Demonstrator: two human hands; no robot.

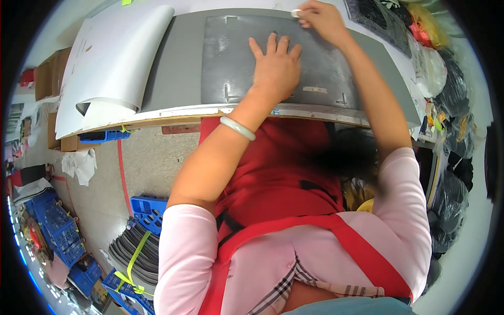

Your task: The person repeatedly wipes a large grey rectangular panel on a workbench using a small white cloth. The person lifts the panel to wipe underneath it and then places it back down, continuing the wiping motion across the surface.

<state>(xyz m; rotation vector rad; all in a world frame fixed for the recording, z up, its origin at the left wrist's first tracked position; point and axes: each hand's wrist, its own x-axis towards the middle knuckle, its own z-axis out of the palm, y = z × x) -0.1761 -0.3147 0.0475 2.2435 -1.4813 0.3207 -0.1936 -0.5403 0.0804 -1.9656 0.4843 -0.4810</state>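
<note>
Midway, apparently: dark sheet (pixel 273 58) flat at tabletop (pixel 178 73) near edge, left hand (pixel 275 68) open, pressing its middle; right hand (pixel 321 18) pinching small white piece (pixel 296 13) at far corner; near corners unworked.

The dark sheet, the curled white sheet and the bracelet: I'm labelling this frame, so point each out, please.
Dark sheet (pixel 231 58), head view: bare left part of its surface.
Curled white sheet (pixel 113 58), head view: middle of its flat part.
Bracelet (pixel 237 128), head view: the band across the left wrist.

Dark grey sheet (pixel 320 73) flat on table
</note>
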